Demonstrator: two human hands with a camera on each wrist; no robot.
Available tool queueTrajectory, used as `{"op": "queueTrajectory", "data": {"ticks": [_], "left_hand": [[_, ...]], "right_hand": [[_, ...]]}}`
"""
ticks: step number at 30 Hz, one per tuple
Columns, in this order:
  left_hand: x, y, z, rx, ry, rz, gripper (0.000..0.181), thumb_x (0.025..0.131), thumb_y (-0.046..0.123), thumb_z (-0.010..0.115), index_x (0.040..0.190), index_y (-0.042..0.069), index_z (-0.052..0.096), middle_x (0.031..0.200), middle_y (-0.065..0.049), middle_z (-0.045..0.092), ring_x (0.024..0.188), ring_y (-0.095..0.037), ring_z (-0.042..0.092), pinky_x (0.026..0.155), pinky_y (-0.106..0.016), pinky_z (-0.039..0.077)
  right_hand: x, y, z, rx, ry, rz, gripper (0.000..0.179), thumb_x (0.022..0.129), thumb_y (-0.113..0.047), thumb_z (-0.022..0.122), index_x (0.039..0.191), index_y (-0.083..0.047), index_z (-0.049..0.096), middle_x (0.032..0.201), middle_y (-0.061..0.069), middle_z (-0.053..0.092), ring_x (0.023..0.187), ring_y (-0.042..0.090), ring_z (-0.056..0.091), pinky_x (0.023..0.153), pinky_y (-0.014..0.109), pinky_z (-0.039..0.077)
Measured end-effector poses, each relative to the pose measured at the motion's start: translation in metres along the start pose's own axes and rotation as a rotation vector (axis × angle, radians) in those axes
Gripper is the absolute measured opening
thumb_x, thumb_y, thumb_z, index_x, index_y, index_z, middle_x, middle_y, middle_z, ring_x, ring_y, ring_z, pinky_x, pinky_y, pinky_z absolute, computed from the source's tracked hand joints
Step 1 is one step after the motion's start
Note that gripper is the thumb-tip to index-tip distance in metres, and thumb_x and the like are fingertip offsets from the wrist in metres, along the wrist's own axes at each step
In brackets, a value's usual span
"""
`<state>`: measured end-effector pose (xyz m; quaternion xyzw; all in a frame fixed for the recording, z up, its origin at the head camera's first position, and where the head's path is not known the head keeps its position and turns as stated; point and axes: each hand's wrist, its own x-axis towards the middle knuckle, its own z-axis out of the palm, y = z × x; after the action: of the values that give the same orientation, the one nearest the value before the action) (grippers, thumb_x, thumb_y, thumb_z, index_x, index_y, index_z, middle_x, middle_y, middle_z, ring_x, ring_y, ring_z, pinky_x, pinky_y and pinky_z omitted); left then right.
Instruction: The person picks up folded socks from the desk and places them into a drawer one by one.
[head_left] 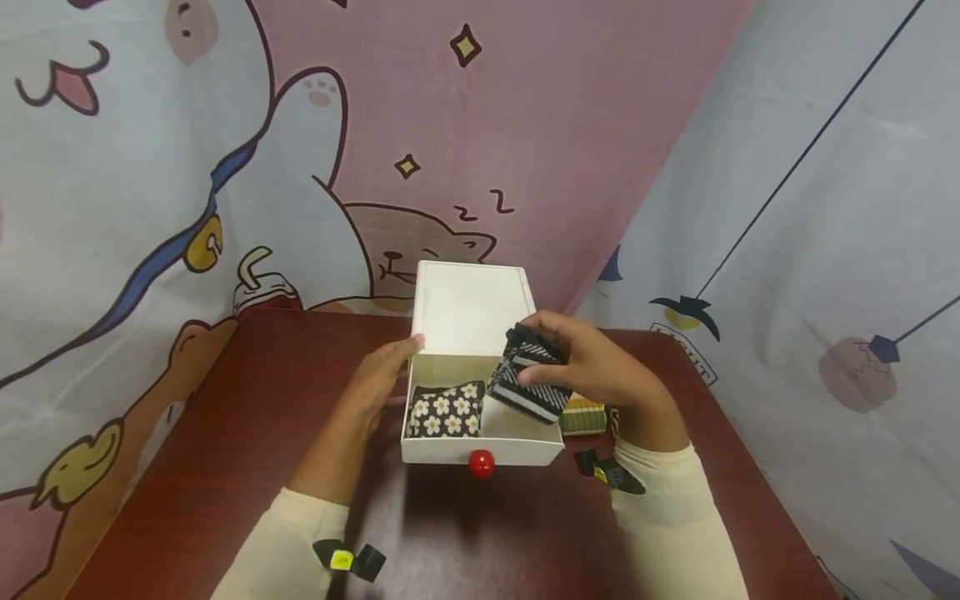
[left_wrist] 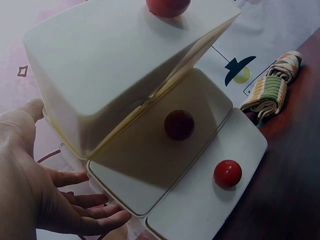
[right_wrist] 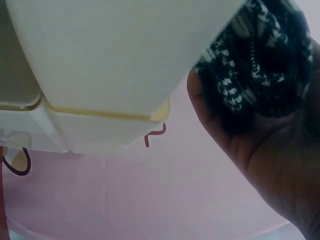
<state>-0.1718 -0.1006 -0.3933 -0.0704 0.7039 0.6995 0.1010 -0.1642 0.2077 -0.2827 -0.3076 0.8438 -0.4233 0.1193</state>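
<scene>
My right hand (head_left: 592, 358) grips a folded black-and-white patterned pair of socks (head_left: 531, 375) over the right side of a pulled-out white drawer (head_left: 442, 451) with a red knob. Thumb in front, fingers behind, that hand also shows around the bundle (right_wrist: 255, 65) in the right wrist view. In the drawer's left half lies a folded black pair of socks with white flowers (head_left: 447, 412). My left hand (head_left: 378, 375) rests against the left side of the white drawer cabinet (head_left: 474, 308), its fingers (left_wrist: 95, 224) spread and fairly straight.
Below the pulled-out drawer are two closed drawers with red knobs (left_wrist: 227, 174). Rolled striped socks (head_left: 583, 417) lie on the dark red table (head_left: 300, 375), right of the cabinet. A printed cloth (head_left: 570, 125) hangs behind the table.
</scene>
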Motion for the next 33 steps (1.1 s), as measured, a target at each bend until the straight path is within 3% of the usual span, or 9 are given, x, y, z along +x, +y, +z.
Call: {"op": "queueTrajectory", "data": {"ticks": [6,15,22,28,33], "left_hand": [[0.001,0.000,-0.001,-0.004,-0.003,0.002,0.072,0.104,0.061,0.061,0.156,0.011,0.056,0.147,-0.021,0.068,0.142,-0.038,0.062,0.106,-0.056,0.057],[0.001,-0.001,0.001,-0.010,-0.001,0.003,0.071,0.105,0.059,0.062,0.155,0.010,0.057,0.145,-0.021,0.070,0.139,-0.036,0.065,0.102,-0.053,0.058],[0.000,-0.001,0.001,-0.011,-0.002,0.003,0.071,0.105,0.059,0.062,0.155,0.009,0.056,0.145,-0.022,0.070,0.139,-0.037,0.065,0.103,-0.053,0.058],[0.000,0.000,0.001,-0.010,-0.004,0.003,0.071,0.105,0.059,0.062,0.155,0.009,0.056,0.144,-0.022,0.070,0.137,-0.036,0.066,0.101,-0.051,0.059],[0.000,0.000,0.001,0.000,-0.001,0.003,0.072,0.105,0.059,0.062,0.156,0.010,0.056,0.145,-0.021,0.069,0.138,-0.036,0.065,0.103,-0.052,0.058]], "right_hand": [[0.007,0.001,0.005,-0.091,-0.072,-0.013,0.049,0.091,-0.013,0.089,0.133,-0.007,0.063,0.111,0.007,0.076,0.096,0.020,0.071,0.083,0.030,0.064],[0.014,-0.001,0.016,-0.203,-0.163,0.013,0.043,0.092,-0.025,0.090,0.127,-0.013,0.068,0.106,0.001,0.072,0.096,0.016,0.066,0.085,0.031,0.057],[0.014,-0.001,0.028,-0.275,-0.226,-0.011,0.038,0.095,-0.022,0.085,0.127,-0.011,0.069,0.106,-0.001,0.070,0.098,0.013,0.063,0.091,0.032,0.054],[0.012,-0.008,0.039,-0.374,-0.279,0.034,0.029,0.101,-0.017,0.078,0.127,-0.008,0.068,0.106,0.000,0.068,0.099,0.012,0.060,0.094,0.034,0.053],[0.010,-0.017,0.048,-0.447,-0.265,0.099,0.017,0.105,-0.014,0.073,0.121,-0.012,0.067,0.100,-0.003,0.065,0.095,0.012,0.060,0.092,0.034,0.053]]}}
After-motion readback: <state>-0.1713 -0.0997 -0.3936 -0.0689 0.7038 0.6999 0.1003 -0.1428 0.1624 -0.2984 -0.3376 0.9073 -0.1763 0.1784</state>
